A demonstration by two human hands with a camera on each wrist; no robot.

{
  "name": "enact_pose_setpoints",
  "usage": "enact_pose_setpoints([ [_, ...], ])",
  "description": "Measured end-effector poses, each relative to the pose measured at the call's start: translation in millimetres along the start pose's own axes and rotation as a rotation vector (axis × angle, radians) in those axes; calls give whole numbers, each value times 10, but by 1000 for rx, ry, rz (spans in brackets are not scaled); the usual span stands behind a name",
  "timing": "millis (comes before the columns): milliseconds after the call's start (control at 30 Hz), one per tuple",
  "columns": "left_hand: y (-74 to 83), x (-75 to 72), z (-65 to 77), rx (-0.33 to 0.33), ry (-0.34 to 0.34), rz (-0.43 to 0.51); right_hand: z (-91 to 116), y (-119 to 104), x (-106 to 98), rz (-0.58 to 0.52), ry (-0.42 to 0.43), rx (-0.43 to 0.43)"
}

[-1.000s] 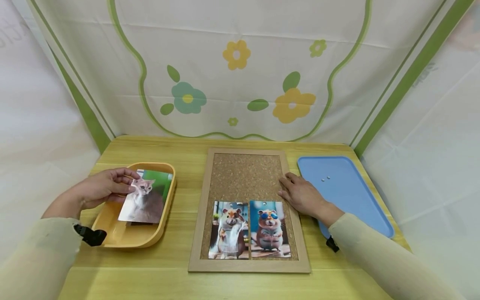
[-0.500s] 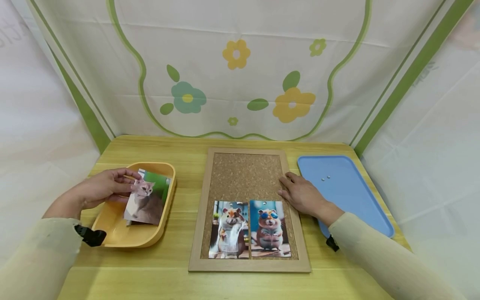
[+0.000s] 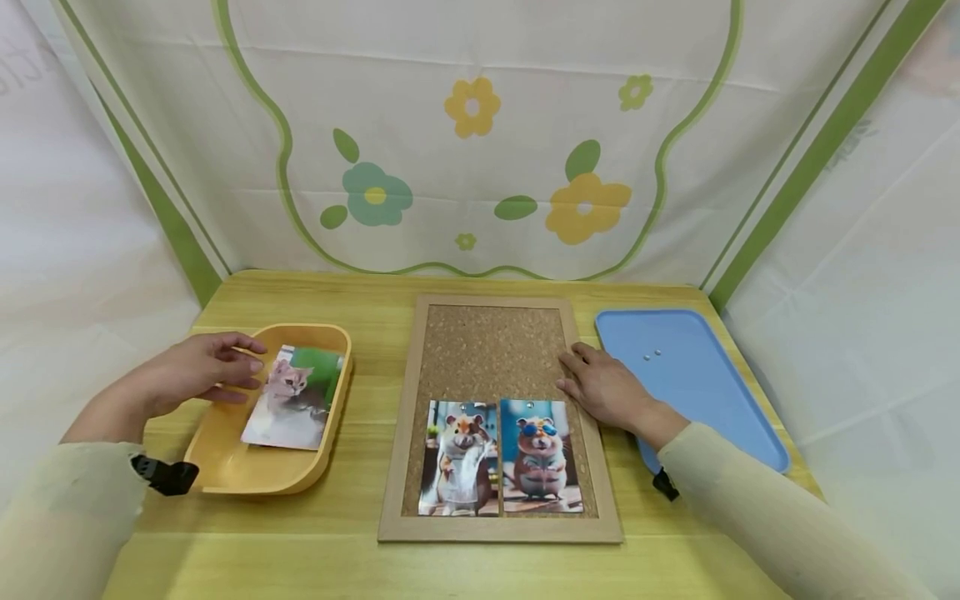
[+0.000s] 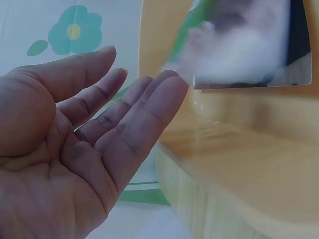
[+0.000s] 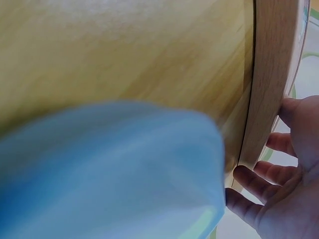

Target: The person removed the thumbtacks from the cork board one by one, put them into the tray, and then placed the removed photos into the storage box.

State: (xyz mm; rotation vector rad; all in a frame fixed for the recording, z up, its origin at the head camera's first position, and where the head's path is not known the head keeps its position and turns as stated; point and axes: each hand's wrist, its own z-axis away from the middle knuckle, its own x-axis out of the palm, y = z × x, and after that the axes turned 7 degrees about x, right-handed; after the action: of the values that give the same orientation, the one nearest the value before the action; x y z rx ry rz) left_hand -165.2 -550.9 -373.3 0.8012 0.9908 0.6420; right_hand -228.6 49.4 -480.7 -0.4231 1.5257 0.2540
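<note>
My left hand [image 3: 201, 371] hovers over the left side of a yellow tray [image 3: 225, 462], fingers apart and holding nothing. In the tray lies a cat photo [image 3: 288, 404], just right of the fingertips; in the left wrist view the photo [image 4: 239, 45] is blurred, with a dark edge of another picture behind it. My right hand [image 3: 606, 385] rests with its fingertips on the right frame of a corkboard [image 3: 491, 350]. Two hamster photos, one with a glass [image 3: 459, 467] and one with blue sunglasses [image 3: 542, 462], are pinned side by side on the board's lower half.
A blue tray [image 3: 693, 400] stands right of the board, partly behind the right forearm, with two small silver pins [image 3: 652, 355] on it. The wooden table [image 3: 487, 575] ends at a flowered white cloth [image 3: 300, 67] at the back.
My left hand has let go of the cat photo and drawn back slightly to the left; the photo now lies in the yellow tray. The right hand has stayed on the board's frame.
</note>
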Motion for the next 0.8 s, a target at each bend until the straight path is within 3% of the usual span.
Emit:
enact_pose_setpoints([
  [200,75,71,27,56,65,-103,-1,-11,-13,-4,-13,6],
  [367,195,230,33,130,135,-203,2,-25,-36,-9,-24,12],
  [600,425,549,32,212,253,-422,-8,-31,-34,-9,-18,15],
  [800,698,925,13,272,386,-465,-21,-47,-31,-2,-11,8],
])
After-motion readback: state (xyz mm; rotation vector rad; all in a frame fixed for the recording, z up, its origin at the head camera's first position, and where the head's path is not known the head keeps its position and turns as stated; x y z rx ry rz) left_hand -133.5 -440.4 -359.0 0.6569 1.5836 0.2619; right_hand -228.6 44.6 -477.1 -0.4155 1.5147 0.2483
